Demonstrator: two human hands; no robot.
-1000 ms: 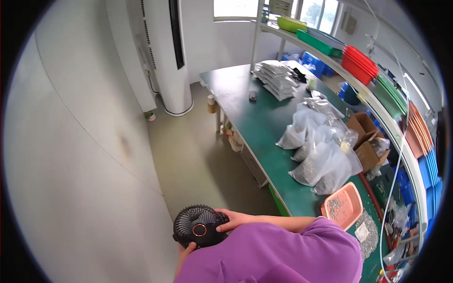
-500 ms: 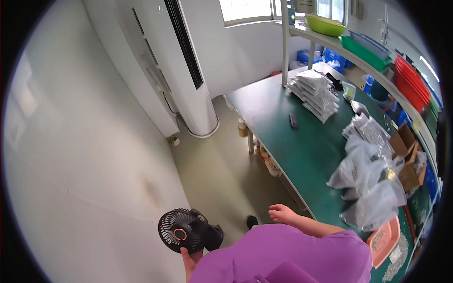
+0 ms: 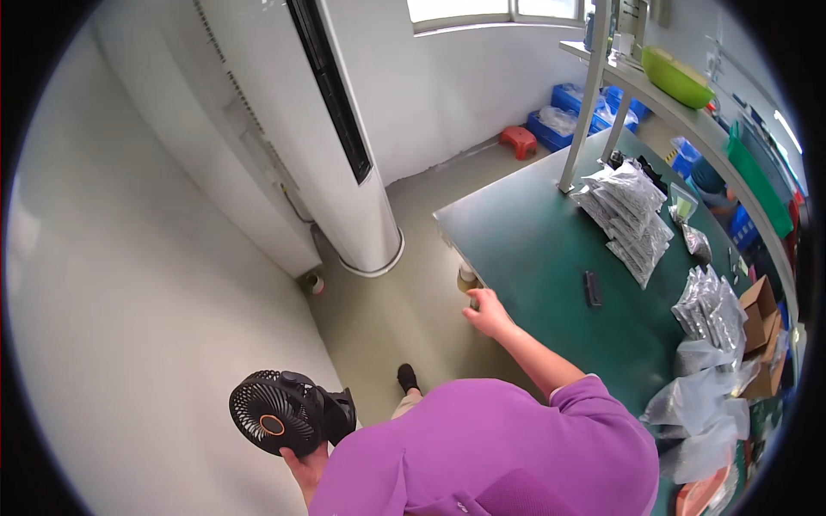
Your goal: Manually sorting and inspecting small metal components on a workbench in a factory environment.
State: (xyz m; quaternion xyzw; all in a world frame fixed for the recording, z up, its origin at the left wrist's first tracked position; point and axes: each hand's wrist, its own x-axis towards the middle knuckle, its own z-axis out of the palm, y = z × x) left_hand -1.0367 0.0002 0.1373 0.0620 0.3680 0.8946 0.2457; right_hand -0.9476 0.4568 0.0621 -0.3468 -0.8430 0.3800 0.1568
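Black, plastic-looking fan (image 3: 274,414), out left near the pale wall (image 3: 163,344); left hand (image 3: 308,469) clamped at its lower rim. Probably light, stiff; smooth shell could slip, thin grille likely fragile. Better hold: the solid base. Right hand (image 3: 490,314) apart, fingers loosely parted, near the green table's (image 3: 538,275) edge. One second ago, both hands held the fan.
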